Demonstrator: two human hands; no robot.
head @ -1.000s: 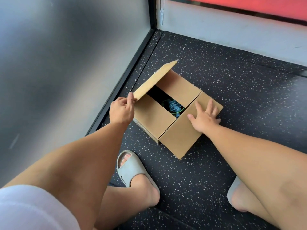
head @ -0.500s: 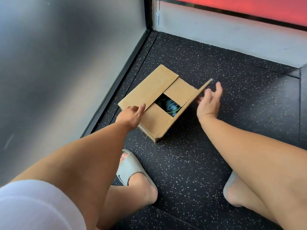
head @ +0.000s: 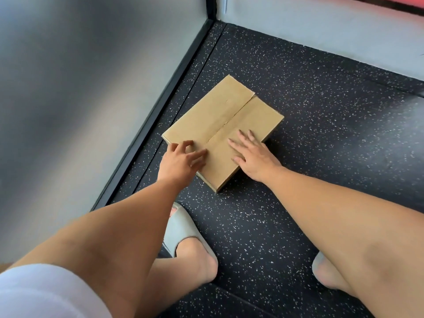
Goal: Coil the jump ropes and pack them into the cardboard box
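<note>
Cardboard box (head: 220,125) lies on the dark speckled floor (head: 332,161), in the corner formed by two walls, with both top flaps folded flat and meeting along a centre seam. Its contents are hidden.

At far left, a grey wall (head: 80,88) runs down to a black baseboard strip (head: 156,113), which passes just beside the left edge of the box. A white sleeve (head: 41,292) shows at the lower left corner.

Left hand (head: 176,161) is at the near-left corner of the box. Its fingers are spread and loosely bent, gripping nothing; the fingertips lie on the left flap, close to the seam. Below this arm, the left foot wears a pale grey slipper (head: 181,230), set on the floor near the box but apart from it.

Right hand (head: 254,157) lies palm down on the right flap, fingers straight and slightly fanned, holding nothing. The heel of the hand overhangs the near-right edge of the box.

At lower right, the heel of a second slipper (head: 321,267) shows beneath the right arm, well apart from the box.
</note>
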